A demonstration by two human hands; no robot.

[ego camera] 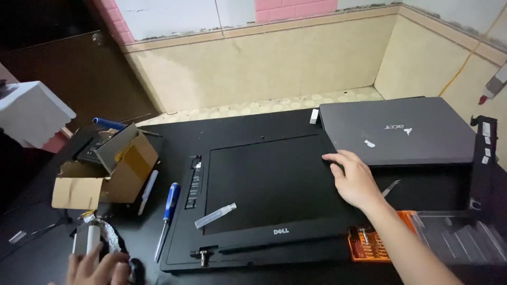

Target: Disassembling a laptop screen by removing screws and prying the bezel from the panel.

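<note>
Black laptop panel (264, 195) lies flat mid-bench; right hand (355, 179) rests open on its right edge, holding nothing. Left hand (97, 268), front-left corner, curled around a white-and-silver object (91, 237). Risk: loose clear plastic tube (215, 215) on the panel could roll off.

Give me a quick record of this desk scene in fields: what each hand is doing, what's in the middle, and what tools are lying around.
right hand: open right hand resting flat at the right edge of the black laptop panel
left hand: left hand at the bottom left, gripping a foil-wrapped white object
on panel: small clear spray bottle
beside panel: blue screwdriver
right rear: closed grey laptop
front right: orange bit set
left: open cardboard box
</note>
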